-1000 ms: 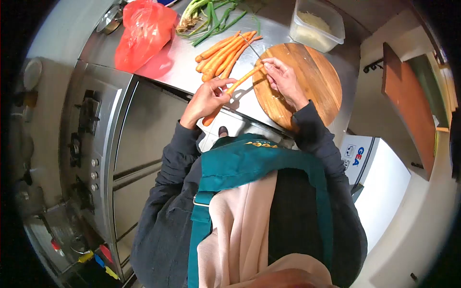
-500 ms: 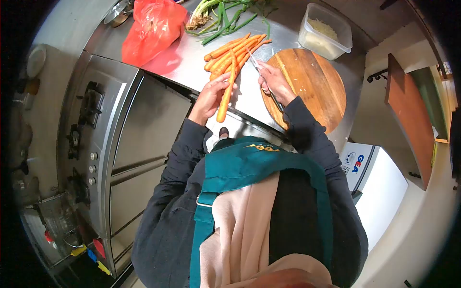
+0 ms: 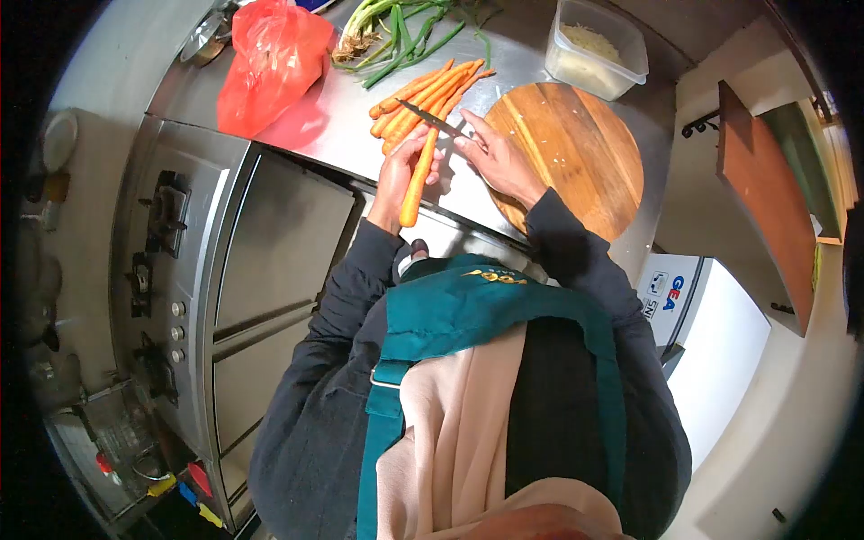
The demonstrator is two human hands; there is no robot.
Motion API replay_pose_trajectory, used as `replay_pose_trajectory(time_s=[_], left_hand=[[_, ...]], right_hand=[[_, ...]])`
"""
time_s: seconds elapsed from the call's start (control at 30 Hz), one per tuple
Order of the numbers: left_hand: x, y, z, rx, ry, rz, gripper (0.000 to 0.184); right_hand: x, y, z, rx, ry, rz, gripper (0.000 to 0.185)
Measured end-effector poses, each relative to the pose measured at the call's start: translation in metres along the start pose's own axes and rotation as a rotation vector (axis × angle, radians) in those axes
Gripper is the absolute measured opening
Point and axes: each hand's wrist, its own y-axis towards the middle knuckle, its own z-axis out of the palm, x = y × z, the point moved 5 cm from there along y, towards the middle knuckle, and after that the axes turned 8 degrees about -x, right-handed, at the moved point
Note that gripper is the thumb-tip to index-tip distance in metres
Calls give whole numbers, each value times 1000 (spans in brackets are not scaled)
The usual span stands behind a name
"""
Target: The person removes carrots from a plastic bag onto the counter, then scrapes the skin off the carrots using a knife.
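Note:
My left hand (image 3: 399,180) is closed around one carrot (image 3: 417,190), whose thick end points down toward me beyond the counter's front edge. A knife (image 3: 430,118) is gripped in my right hand (image 3: 500,162); its blade crosses the upper part of that carrot, pointing up and to the left. Whether the blade touches the carrot I cannot tell. Several more carrots (image 3: 436,90) lie in a pile on the counter just beyond my hands. Right of my right hand lies a round wooden board (image 3: 585,153) with small pale bits on it.
A red plastic bag (image 3: 274,67) sits at the back left, with green onions (image 3: 400,40) beside it. Behind the board stands a clear container (image 3: 596,54) with pale shredded contents. The stove (image 3: 166,261) is on the left, a white appliance (image 3: 711,333) on the right.
The held carrot has swung from pointing toward the board to pointing toward me. My right hand has moved left, and the knife blade now lies across the carrot.

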Motion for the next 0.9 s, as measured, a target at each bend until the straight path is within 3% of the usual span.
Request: replay_pose_trajectory(time_s=[0.07,0.2,0.37,0.7,0.9], left_hand=[[2,-3,1,-78,-16,-36,42],[-4,-11,19,12,13,38,43],[-9,-22,25,-62,87,64,37],[-4,-28,34,-36,42,44,36],[3,-30,37,36,-88,0,41]], right_hand=[[12,-8,0,-23,-47,-68,58],[27,-14,-2,-38,-92,-147,64],[29,-15,-9,-83,-43,-221,67],[32,-13,-23,-124,-34,-231,66],[37,-19,-26,-111,76,-185,77]])
